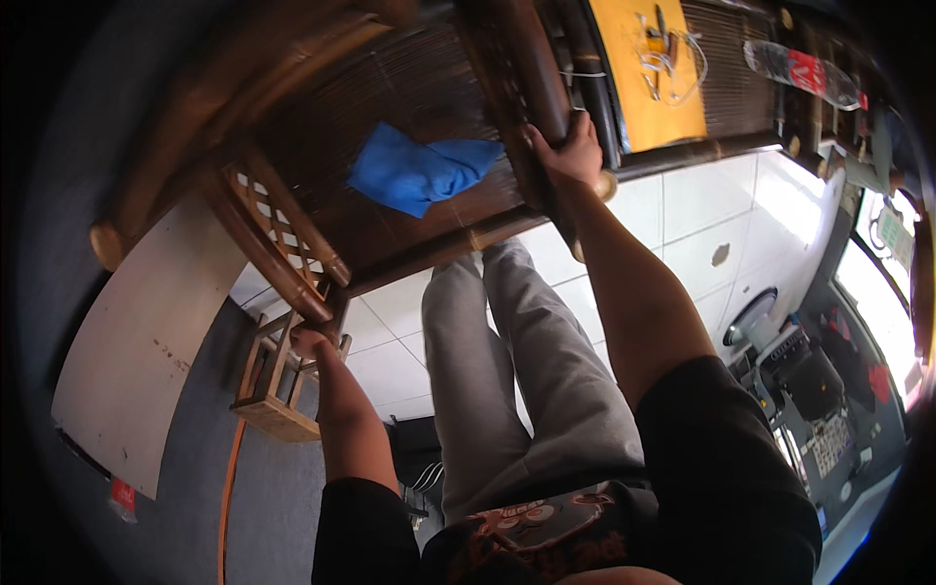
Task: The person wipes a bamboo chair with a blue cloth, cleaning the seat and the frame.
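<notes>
A dark brown bamboo armchair (409, 255) stands in front of me, its slatted seat facing up. A crumpled blue cloth (421, 168) lies on the seat, touched by neither hand. My right hand (573, 154) is wrapped around the thick bamboo armrest on the chair's right side, thumb on the inner side. Low at the chair's left front corner, my left hand (310, 341) is closed around the end of the left armrest; its fingers are partly hidden. Both arms are stretched out, one to each side of the chair.
At the right, a bamboo table (733, 93) bears a yellow board (639, 112) with a white cable, and a clear plastic bottle (801, 73). A small wooden stool (278, 414) stands left of me, near a pale panel (146, 361). A round-based fan (753, 317) is at the right.
</notes>
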Demonstrator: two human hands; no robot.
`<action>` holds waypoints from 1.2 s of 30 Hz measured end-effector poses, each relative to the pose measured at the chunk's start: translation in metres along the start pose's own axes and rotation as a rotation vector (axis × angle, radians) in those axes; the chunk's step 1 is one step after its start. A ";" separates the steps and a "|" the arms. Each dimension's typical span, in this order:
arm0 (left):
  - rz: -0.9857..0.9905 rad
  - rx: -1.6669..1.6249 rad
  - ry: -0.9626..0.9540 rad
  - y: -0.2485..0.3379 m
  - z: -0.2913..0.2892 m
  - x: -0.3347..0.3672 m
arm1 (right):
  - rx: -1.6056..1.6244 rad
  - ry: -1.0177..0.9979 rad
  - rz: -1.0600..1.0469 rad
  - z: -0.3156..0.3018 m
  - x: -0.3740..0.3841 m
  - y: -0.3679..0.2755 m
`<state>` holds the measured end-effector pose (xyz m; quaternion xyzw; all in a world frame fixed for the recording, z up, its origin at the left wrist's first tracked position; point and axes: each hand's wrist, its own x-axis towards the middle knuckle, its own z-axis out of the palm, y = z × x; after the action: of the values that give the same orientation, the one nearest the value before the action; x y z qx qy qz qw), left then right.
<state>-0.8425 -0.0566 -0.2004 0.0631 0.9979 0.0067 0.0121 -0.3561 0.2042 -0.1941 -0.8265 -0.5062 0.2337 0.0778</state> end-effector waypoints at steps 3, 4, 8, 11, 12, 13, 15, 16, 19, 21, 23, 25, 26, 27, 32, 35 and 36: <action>-0.074 -0.164 -0.102 0.013 0.001 -0.006 | -0.029 0.034 -0.020 0.000 0.003 0.011; -0.096 -0.153 -0.079 0.013 0.006 -0.012 | -0.062 0.054 -0.022 0.002 0.004 0.016; 0.013 -0.038 0.035 -0.018 -0.004 0.040 | -0.103 0.001 0.002 0.009 0.002 -0.013; 0.296 0.912 -0.006 -0.024 -0.017 0.074 | -0.088 -0.018 -0.007 0.011 0.001 -0.028; 0.320 0.628 -0.074 -0.017 0.002 0.025 | -0.160 0.015 -0.010 0.010 0.003 0.001; 0.160 0.436 -0.048 -0.008 -0.002 0.022 | -0.149 0.003 -0.011 0.010 0.002 -0.004; 0.070 0.131 -0.075 0.043 0.005 -0.052 | -0.206 0.006 -0.002 0.002 0.004 0.022; 0.265 0.092 0.011 0.064 -0.001 -0.062 | -0.191 0.010 0.002 0.003 0.005 0.017; 0.712 0.225 0.061 0.110 -0.003 -0.095 | -0.197 0.023 0.019 0.003 0.006 0.012; 0.705 -0.260 -0.234 0.135 0.014 -0.117 | -0.161 0.006 0.010 0.006 0.003 0.006; 0.760 -0.335 -0.309 0.158 0.034 -0.132 | -0.148 -0.002 0.009 0.008 0.001 0.000; 0.434 -0.398 -0.541 0.197 0.046 -0.171 | -0.175 0.008 0.017 0.004 0.005 0.010; 0.363 -0.307 -0.574 0.208 0.060 -0.155 | -0.154 0.007 0.001 0.008 0.005 -0.003; 0.286 -0.214 -0.613 0.211 0.071 -0.140 | -0.142 0.004 -0.013 0.013 0.002 -0.011; 0.282 -0.464 -0.418 0.244 0.088 -0.166 | -0.161 0.021 -0.013 0.012 0.004 -0.004; 0.341 -0.278 -0.446 0.252 0.086 -0.162 | -0.172 0.028 -0.016 0.013 0.002 0.010; 0.453 -0.166 -0.546 0.260 0.079 -0.165 | -0.183 0.029 -0.012 0.010 0.003 0.014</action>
<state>-0.6444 0.1817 -0.2715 0.2807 0.9147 0.0732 0.2814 -0.3484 0.1994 -0.2095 -0.8304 -0.5292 0.1740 0.0110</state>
